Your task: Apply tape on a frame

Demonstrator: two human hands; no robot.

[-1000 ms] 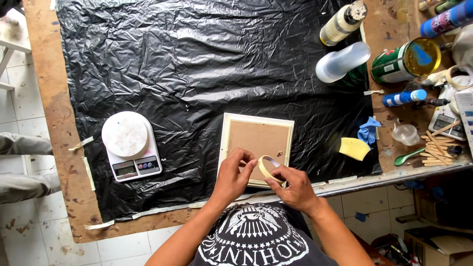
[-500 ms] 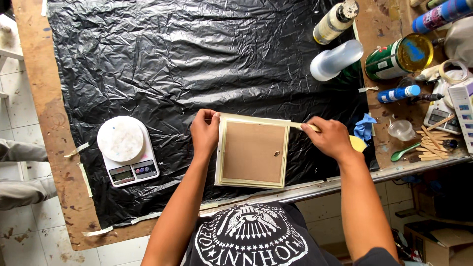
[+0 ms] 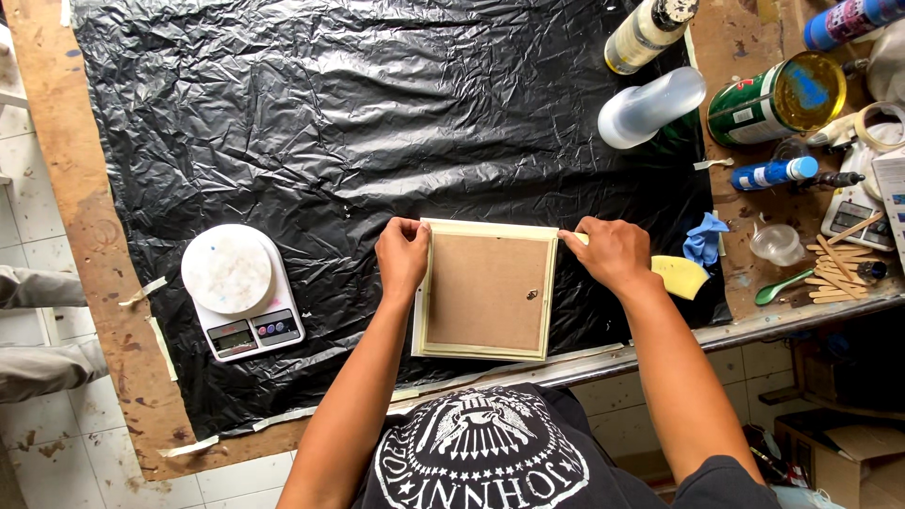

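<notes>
A square picture frame (image 3: 485, 292) lies back side up on a black plastic sheet (image 3: 330, 123), near the table's front edge. A pale strip of masking tape (image 3: 490, 226) runs along its far edge. My left hand (image 3: 403, 254) grips the frame's far left corner with curled fingers. At the far right corner, my right hand (image 3: 613, 253) is closed on the tape, a short pale end showing at the fingertips. The roll itself is hidden under the hand.
A white kitchen scale (image 3: 240, 292) stands left of the frame. At right lie a yellow sponge (image 3: 681, 276), a blue cloth (image 3: 705, 240), a clear bottle (image 3: 650, 106), an open can (image 3: 778, 99), a plastic cup (image 3: 778, 243) and wooden sticks (image 3: 834, 269).
Both hands moved from the frame's near edge to its far corners, the right one drawing the tape along the far edge. Over the last half second they hardly shifted.
</notes>
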